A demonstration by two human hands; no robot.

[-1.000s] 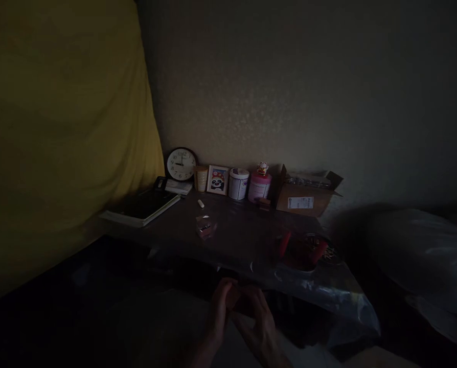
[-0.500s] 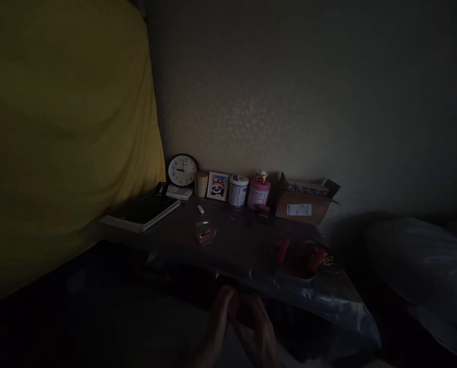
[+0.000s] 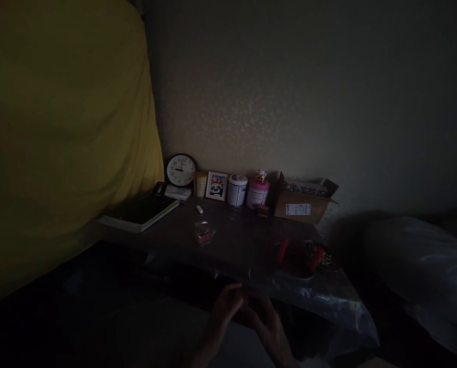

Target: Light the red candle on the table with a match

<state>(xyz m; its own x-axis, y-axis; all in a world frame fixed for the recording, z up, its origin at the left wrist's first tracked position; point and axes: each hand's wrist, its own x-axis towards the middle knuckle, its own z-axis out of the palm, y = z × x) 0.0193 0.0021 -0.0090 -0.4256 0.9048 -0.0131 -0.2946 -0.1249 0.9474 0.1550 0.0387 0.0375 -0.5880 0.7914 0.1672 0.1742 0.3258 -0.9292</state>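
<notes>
The room is very dark. My left hand [image 3: 225, 305] and my right hand [image 3: 267, 321] are held close together low in the view, just in front of the near edge of a table [image 3: 244, 240] covered in clear plastic. A small dark thing [image 3: 245, 313] sits between the fingers of both hands; its shape is too dim to make out. On the table nearest my hands stands a container with red parts [image 3: 299, 255]. A small wrapped item [image 3: 203, 232] lies farther left.
Along the wall stand a clock [image 3: 181, 169], a panda picture frame [image 3: 216, 185], a white tin [image 3: 237, 189], a pink tin [image 3: 257, 191] and an open cardboard box [image 3: 304, 203]. A dark book [image 3: 140, 213] lies at left beside yellow fabric [image 3: 60, 133]. A plastic-covered bundle [image 3: 420, 255] sits at right.
My hands have stayed together in front of the table, shifting slightly, with the fingers spreading a little. The view has tilted up a bit.
</notes>
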